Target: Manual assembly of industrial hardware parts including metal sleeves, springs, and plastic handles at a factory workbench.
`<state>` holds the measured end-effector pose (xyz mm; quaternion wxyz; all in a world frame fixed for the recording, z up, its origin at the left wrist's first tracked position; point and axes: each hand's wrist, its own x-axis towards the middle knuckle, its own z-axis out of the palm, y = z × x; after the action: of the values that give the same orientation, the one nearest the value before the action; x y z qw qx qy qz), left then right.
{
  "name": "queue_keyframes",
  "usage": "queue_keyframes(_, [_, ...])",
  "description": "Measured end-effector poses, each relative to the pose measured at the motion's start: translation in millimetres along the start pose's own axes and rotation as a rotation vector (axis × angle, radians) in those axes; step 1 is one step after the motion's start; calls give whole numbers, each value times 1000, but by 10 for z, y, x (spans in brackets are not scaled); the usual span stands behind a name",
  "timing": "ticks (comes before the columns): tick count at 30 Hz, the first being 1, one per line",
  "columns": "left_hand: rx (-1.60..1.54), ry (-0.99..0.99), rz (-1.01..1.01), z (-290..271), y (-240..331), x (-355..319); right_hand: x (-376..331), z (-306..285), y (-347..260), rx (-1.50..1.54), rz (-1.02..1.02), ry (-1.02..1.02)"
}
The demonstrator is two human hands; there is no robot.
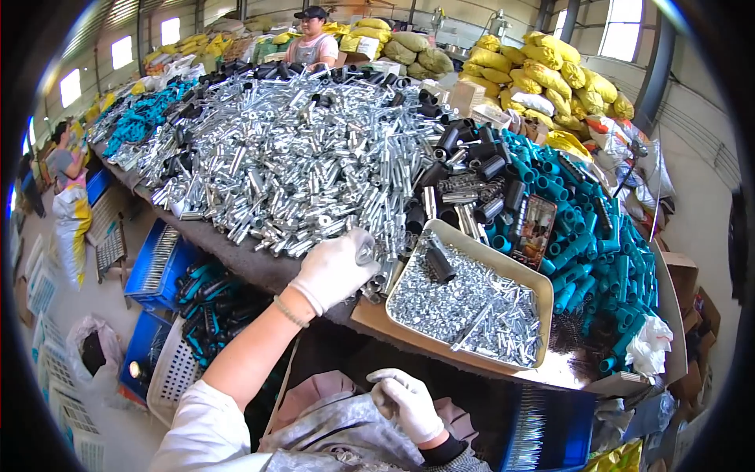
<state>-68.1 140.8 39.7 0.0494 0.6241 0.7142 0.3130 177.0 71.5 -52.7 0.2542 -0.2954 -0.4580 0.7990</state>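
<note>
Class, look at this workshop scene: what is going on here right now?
A person in white gloves sits at a table heaped with shiny silver metal tubes. The left hand reaches into the heap's edge, gripping a tube. The right hand rests near the lap. A beige tray of small silver parts lies beside teal plastic sleeves.

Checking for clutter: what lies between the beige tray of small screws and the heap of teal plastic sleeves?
In the head view, a flat dark phone-like slab lies between the beige tray and the teal sleeves.

The one head view looks steeply down from above the person's left hand (334, 267), close over it, facing forward across the table (259, 263) beyond.
</note>
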Motion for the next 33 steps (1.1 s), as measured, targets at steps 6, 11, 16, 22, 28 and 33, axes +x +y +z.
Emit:
queue_keyframes(6, [116, -172, 21, -88, 182, 672, 251, 160, -117, -30, -6, -150])
queue_keyframes(11, [81, -305, 112, -141, 179, 1092, 928, 334, -203, 229, -124, -327])
queue_keyframes(16, [-233, -87, 56, -103, 122, 1341, 1355, 346, -340, 524, -272, -301])
queue_keyframes(22, [-422, -80, 163, -21, 313, 1247, 1240, 234, -374, 614, -257, -305])
queue_keyframes(28, [-340, -348, 293, -216, 571, 436, 511, -280, -379, 605, -298, -297])
queue_keyframes(33, [-267, -565, 252, 43, 492, -592, -192, -494, -340, 263, -75, -79])
